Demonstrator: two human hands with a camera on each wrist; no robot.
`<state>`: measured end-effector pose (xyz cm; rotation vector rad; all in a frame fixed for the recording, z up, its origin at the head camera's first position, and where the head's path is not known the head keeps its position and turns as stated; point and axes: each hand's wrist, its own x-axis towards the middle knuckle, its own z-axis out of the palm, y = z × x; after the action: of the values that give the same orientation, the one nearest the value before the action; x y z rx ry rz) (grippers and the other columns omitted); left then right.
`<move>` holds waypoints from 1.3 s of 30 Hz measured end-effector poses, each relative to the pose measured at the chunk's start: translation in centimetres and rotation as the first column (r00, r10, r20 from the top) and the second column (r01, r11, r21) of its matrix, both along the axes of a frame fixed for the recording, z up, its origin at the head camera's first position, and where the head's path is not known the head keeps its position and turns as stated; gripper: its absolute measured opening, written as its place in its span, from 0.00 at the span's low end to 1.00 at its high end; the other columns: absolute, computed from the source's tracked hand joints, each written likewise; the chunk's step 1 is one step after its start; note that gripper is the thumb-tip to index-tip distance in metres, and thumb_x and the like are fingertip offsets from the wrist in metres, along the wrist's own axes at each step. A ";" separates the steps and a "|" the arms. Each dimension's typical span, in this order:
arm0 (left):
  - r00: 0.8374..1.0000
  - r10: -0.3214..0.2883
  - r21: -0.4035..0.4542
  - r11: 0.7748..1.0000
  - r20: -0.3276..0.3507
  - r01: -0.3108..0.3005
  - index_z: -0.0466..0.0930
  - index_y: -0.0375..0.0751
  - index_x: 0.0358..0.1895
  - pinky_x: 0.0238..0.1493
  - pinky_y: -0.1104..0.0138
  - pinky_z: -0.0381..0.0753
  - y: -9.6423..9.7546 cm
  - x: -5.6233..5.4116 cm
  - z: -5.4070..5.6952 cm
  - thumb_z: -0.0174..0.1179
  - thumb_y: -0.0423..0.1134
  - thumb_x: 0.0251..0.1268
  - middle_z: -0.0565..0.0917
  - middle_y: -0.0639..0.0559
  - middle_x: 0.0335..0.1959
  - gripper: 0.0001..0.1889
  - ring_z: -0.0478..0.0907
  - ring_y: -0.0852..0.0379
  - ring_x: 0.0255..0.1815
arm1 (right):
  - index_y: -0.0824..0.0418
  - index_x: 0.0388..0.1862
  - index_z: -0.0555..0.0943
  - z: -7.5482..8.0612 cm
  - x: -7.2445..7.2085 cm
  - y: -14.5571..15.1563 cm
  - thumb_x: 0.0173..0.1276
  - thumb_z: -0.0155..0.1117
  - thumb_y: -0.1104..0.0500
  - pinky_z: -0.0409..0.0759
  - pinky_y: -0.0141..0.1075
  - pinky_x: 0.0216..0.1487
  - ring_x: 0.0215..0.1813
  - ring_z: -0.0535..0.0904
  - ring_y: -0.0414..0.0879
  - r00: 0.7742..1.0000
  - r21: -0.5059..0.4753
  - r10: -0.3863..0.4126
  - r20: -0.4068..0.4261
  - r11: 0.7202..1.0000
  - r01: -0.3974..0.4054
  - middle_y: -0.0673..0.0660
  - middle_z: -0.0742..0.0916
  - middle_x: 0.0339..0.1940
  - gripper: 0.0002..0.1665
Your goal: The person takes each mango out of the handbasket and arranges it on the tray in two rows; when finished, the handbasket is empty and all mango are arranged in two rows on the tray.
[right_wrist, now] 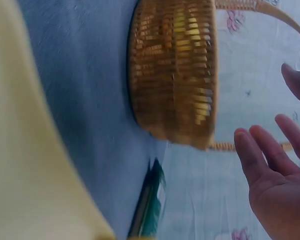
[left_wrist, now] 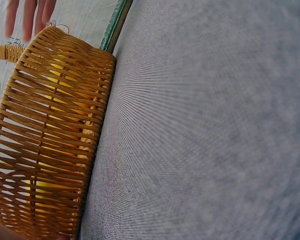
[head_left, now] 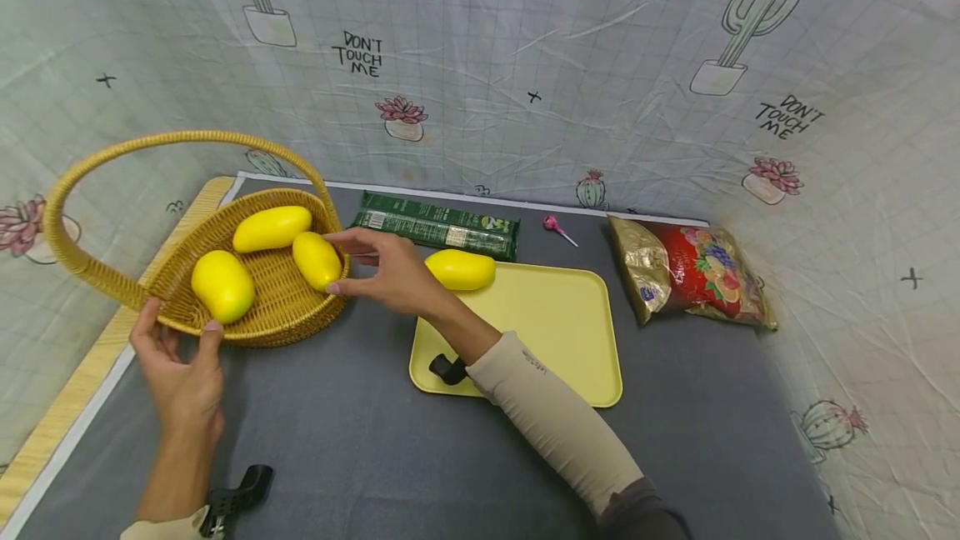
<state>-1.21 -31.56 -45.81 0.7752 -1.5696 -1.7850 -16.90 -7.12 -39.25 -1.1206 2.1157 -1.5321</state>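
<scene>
A woven basket (head_left: 281,330) with a tall handle stands at the left of the table. Inside are three yellow mangoes: one at the back (head_left: 272,228), one at the front left (head_left: 223,286) and one at the right (head_left: 317,261). My left hand (head_left: 180,373) grips the basket's front left rim, thumb and fingers spread apart. By the right-hand mango is my right hand (head_left: 386,273), thumb and fingers parted. In the right wrist view this hand (right_wrist: 280,175) is extended above the basket's rim, with nothing between its fingers. Another mango (head_left: 461,270) lies on the yellow tray (head_left: 555,332).
Behind the tray lies a long green packet (head_left: 435,223). A pink lollipop (head_left: 552,224) is to its right, and farther right a red and gold bag (head_left: 690,269) with fruit pictures. A patterned cloth (head_left: 480,65) hangs behind the grey table covering (head_left: 360,432).
</scene>
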 end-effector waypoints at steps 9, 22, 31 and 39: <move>1.000 -0.007 -0.003 1.000 0.024 0.007 0.56 0.56 0.83 0.77 0.72 0.62 0.2 0.2 0.3 0.59 0.28 0.74 0.55 0.55 0.86 0.39 0.48 0.55 0.86 | 0.48 0.77 0.76 0.2 0.0 -4.1 0.69 0.78 0.49 0.74 0.25 0.57 0.62 0.81 0.45 0.998 0.172 0.005 -0.056 0.985 0.004 0.56 0.84 0.65 0.39; 1.000 0.004 -0.017 1.000 0.011 -0.004 0.56 0.55 0.82 0.76 0.72 0.63 0.0 0.0 0.1 0.59 0.27 0.73 0.56 0.54 0.86 0.39 0.51 0.54 0.85 | 0.46 0.77 0.76 0.9 -0.2 -6.9 0.67 0.79 0.53 0.79 0.25 0.61 0.70 0.82 0.44 1.000 0.271 -0.030 0.000 0.962 0.029 0.47 0.81 0.76 0.40; 1.000 0.012 -0.014 1.000 0.009 -0.012 0.57 0.55 0.82 0.76 0.72 0.62 -0.1 -0.1 0.0 0.60 0.27 0.73 0.57 0.53 0.85 0.39 0.51 0.53 0.85 | 0.46 0.78 0.75 0.5 -0.1 -8.5 0.68 0.78 0.45 0.73 0.29 0.64 0.66 0.79 0.39 0.982 0.436 -0.014 -0.187 0.895 0.096 0.46 0.84 0.70 0.41; 1.000 0.005 -0.027 1.000 0.020 -0.004 0.56 0.56 0.83 0.77 0.71 0.61 0.0 -0.1 -0.1 0.60 0.28 0.74 0.55 0.53 0.87 0.39 0.51 0.54 0.85 | 0.45 0.79 0.74 0.3 0.0 -10.5 0.68 0.76 0.39 0.66 0.31 0.77 0.74 0.75 0.36 0.967 0.540 -0.006 -0.253 0.829 0.146 0.41 0.81 0.74 0.43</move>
<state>-1.31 -31.58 -45.90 0.7851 -1.6003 -1.7542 -16.86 -17.61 -38.93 -1.0421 2.5552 -0.7234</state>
